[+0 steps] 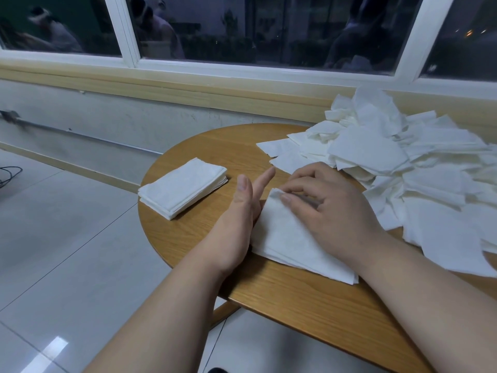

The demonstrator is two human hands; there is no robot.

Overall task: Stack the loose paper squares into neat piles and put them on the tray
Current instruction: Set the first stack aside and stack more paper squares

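- The round table [295, 297] has a smooth, pale-brown wood-grain top; glossy light tiles cover the floor [67, 238] beside it.
- Nearest on the table lies a thin stack [282, 238] of soft white paper squares with a faint embossed texture, its edges roughly flush.
- The left hand [242, 208] stands on its edge against the stack's left side, fingers straight and together, holding nothing.
- The right hand [330, 208] lies palm-down on the stack, fingers bent, tips and thumb pressing the top sheet near its far corner without curling round it.
- Farther left sits a thicker neat pile [183, 188], squared up.
- At the right, a loose heap [403, 162] of crumpled, overlapping squares sprawls to the table's edge.
- Beyond it, a white-framed window [129, 30].
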